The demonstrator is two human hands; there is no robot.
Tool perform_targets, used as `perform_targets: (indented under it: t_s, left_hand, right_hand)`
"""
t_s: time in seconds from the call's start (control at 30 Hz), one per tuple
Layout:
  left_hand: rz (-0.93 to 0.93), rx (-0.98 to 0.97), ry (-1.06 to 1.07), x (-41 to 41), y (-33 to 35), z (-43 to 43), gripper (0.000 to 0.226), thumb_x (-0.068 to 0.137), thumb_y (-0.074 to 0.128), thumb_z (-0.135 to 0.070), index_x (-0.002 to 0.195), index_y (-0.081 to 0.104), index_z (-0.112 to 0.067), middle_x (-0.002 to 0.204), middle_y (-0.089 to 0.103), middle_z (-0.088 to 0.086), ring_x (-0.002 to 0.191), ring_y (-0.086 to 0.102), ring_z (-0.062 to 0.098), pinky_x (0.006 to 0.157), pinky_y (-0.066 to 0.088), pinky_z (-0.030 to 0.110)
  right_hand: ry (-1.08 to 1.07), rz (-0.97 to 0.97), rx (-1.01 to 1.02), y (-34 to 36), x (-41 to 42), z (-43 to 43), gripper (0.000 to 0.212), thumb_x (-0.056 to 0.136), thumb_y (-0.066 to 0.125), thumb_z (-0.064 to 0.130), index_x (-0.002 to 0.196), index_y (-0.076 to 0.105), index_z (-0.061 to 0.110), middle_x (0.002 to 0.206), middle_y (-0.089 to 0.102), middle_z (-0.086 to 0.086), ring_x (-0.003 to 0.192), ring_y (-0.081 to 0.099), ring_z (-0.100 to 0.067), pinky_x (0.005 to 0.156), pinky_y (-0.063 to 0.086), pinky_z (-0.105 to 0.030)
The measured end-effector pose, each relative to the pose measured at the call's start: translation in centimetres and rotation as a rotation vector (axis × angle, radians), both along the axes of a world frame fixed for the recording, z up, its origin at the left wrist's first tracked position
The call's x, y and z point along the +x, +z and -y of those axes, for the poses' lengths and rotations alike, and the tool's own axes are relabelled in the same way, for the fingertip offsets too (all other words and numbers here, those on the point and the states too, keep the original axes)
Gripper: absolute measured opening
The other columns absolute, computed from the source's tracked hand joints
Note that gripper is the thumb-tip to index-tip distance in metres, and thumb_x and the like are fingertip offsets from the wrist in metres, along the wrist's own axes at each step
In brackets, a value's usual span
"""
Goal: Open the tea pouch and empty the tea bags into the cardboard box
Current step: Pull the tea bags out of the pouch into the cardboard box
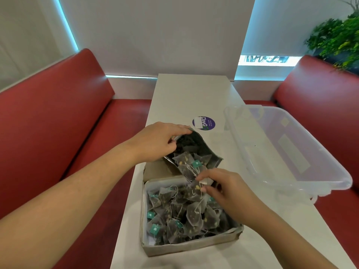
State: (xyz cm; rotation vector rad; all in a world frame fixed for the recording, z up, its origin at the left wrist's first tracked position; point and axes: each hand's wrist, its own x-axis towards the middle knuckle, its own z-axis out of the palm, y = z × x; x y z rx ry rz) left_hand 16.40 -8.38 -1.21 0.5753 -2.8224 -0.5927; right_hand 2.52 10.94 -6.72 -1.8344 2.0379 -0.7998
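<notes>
A dark foil tea pouch (196, 146) lies tilted on the white table, its open mouth facing the cardboard box (186, 246). My left hand (161, 141) grips the pouch's far end and lifts it. Several pyramid tea bags (189, 165) with teal tags show in the pouch's mouth. My right hand (221, 188) is at that mouth, its fingers pinched on a tea bag by the tag. The box below is filled with several tea bags (186, 212). Its back flap stands open under the pouch.
A clear plastic tub (287, 152) lies on the table's right side and overhangs the edge. A round purple sticker (204, 123) sits on the table behind the pouch. Red benches (58, 117) flank the narrow table. A green plant (336, 37) stands at the far right.
</notes>
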Motion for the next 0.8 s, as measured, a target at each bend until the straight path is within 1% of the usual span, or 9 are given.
perform_targets:
  t_s: [0.1, 0.2, 0.3, 0.37, 0.47, 0.57, 0.63, 0.7, 0.8]
  left_hand:
    - [0.0, 0.007, 0.005, 0.0, 0.0, -0.1, 0.059, 0.085, 0.047, -0.003, 0.136, 0.049, -0.033, 0.143, 0.043, -0.022, 0.108, 0.044, -0.011, 0.082, 0.029, 0.001]
    - [0.002, 0.01, 0.003, 0.0, -0.1, 0.0, 0.059, 0.085, 0.047, -0.003, 0.136, 0.048, -0.034, 0.144, 0.042, -0.022, 0.105, 0.043, -0.013, 0.083, 0.03, 0.001]
    - [-0.009, 0.02, 0.005, 0.0, -0.1, 0.0, 0.06, 0.085, 0.047, -0.003, 0.136, 0.049, -0.033, 0.144, 0.043, -0.02, 0.119, 0.047, -0.004, 0.092, 0.032, 0.01]
    - [-0.013, 0.018, 0.007, 0.0, -0.1, 0.1, 0.06, 0.084, 0.047, -0.003, 0.136, 0.049, -0.032, 0.144, 0.043, -0.02, 0.123, 0.043, -0.005, 0.094, 0.031, 0.009]
    - [-0.015, 0.006, 0.005, 0.1, -0.1, 0.0, 0.059, 0.084, 0.047, -0.003, 0.136, 0.049, -0.032, 0.144, 0.043, -0.02, 0.114, 0.042, -0.011, 0.089, 0.028, 0.003]
    - [-0.021, 0.003, 0.007, 0.1, 0.0, -0.1, 0.059, 0.084, 0.047, -0.002, 0.136, 0.049, -0.031, 0.144, 0.044, -0.019, 0.123, 0.045, -0.003, 0.096, 0.034, 0.012]
    - [-0.023, 0.011, 0.005, 0.1, 0.0, -0.2, 0.059, 0.084, 0.048, -0.002, 0.136, 0.049, -0.031, 0.144, 0.044, -0.018, 0.128, 0.044, 0.001, 0.102, 0.037, 0.02]
    - [-0.021, 0.007, -0.004, 0.0, 0.1, -0.2, 0.06, 0.083, 0.048, -0.002, 0.136, 0.049, -0.031, 0.144, 0.044, -0.017, 0.128, 0.046, 0.003, 0.103, 0.04, 0.026]
    - [-0.014, -0.003, -0.004, -0.2, 0.1, -0.1, 0.061, 0.082, 0.048, -0.003, 0.136, 0.049, -0.032, 0.144, 0.045, -0.018, 0.128, 0.045, 0.003, 0.105, 0.04, 0.029]
  right_hand:
    - [0.052, -0.078, -0.019, 0.1, 0.3, -0.2, 0.022, 0.09, 0.061, 0.019, 0.106, 0.066, 0.033, 0.093, 0.054, 0.028, 0.088, 0.049, 0.005, 0.079, 0.044, -0.016]
    - [0.066, 0.0, -0.215, 0.5, 0.3, -0.2, 0.02, 0.088, 0.062, 0.01, 0.098, 0.068, 0.027, 0.093, 0.061, 0.017, 0.093, 0.052, -0.003, 0.079, 0.044, -0.017]
    - [0.005, 0.111, -0.324, 0.8, 0.4, 0.0, 0.021, 0.089, 0.058, 0.003, 0.097, 0.067, 0.02, 0.093, 0.06, 0.01, 0.089, 0.057, -0.006, 0.077, 0.047, -0.017]
    - [-0.032, 0.115, -0.346, 0.8, 0.3, 0.3, 0.022, 0.089, 0.057, 0.003, 0.098, 0.067, 0.02, 0.094, 0.06, 0.009, 0.088, 0.058, -0.005, 0.076, 0.047, -0.014]
    - [0.007, 0.008, -0.138, 1.1, -0.2, 0.7, 0.024, 0.092, 0.056, 0.016, 0.114, 0.061, 0.025, 0.094, 0.057, 0.014, 0.078, 0.057, -0.004, 0.069, 0.044, -0.011]
    - [0.061, -0.192, 0.032, 1.3, -0.4, 1.2, 0.037, 0.094, 0.051, 0.031, 0.13, 0.046, 0.032, 0.089, 0.058, 0.017, 0.069, 0.051, -0.003, 0.066, 0.042, -0.015]
    - [0.04, -0.298, -0.047, 1.7, -0.1, 1.8, 0.036, 0.094, 0.05, 0.031, 0.129, 0.048, 0.03, 0.099, 0.059, 0.013, 0.082, 0.049, -0.004, 0.075, 0.04, -0.018]
    - [0.034, -0.311, -0.109, 1.9, 0.2, 3.1, 0.033, 0.094, 0.051, 0.023, 0.127, 0.054, 0.024, 0.111, 0.059, 0.006, 0.098, 0.051, -0.014, 0.084, 0.043, -0.024]
    - [0.078, -0.328, 0.039, 1.7, 0.1, 6.3, 0.048, 0.09, 0.052, 0.014, 0.137, 0.044, 0.02, 0.129, 0.053, -0.006, 0.114, 0.05, -0.028, 0.098, 0.043, -0.038]
